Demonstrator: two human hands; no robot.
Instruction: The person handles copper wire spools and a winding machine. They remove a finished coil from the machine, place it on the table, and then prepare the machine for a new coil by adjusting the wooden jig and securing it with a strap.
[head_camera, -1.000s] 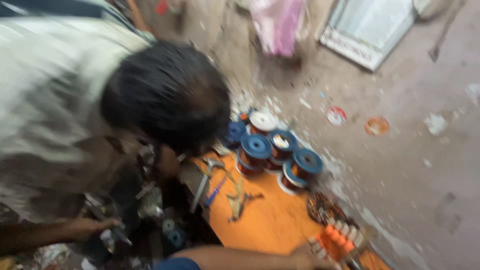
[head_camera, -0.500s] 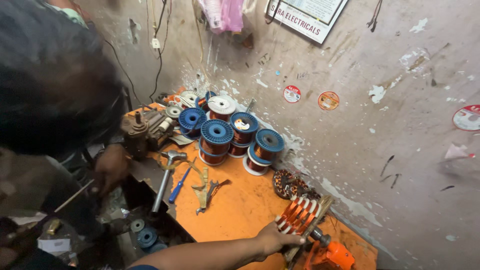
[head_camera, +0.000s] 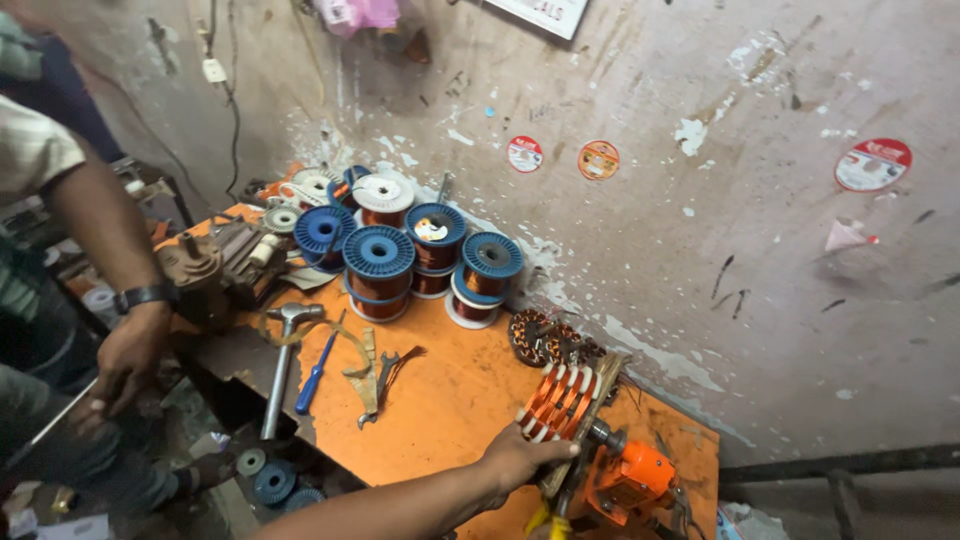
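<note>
My right hand (head_camera: 522, 462) reaches in from the bottom edge and grips the lower end of an orange coil former (head_camera: 562, 398) wound with copper wire, at the right end of the orange workbench (head_camera: 450, 395). Just beside my fingers sits an orange winding machine (head_camera: 628, 478) with a metal shaft. A dark stator core (head_camera: 545, 338) lies right behind the former. My left hand is out of view.
Several blue and white spools of copper wire (head_camera: 380, 262) stand against the stained wall. A hammer (head_camera: 280, 362), a blue screwdriver (head_camera: 316, 374) and pliers (head_camera: 380, 380) lie mid-bench. Another person's hand (head_camera: 125, 355) with a wristwatch hangs at the left, near a rusty motor (head_camera: 205, 275).
The view has swung right and up, so the other person's head has left the frame. My hand stays at the coil former, now closer around its lower end.
</note>
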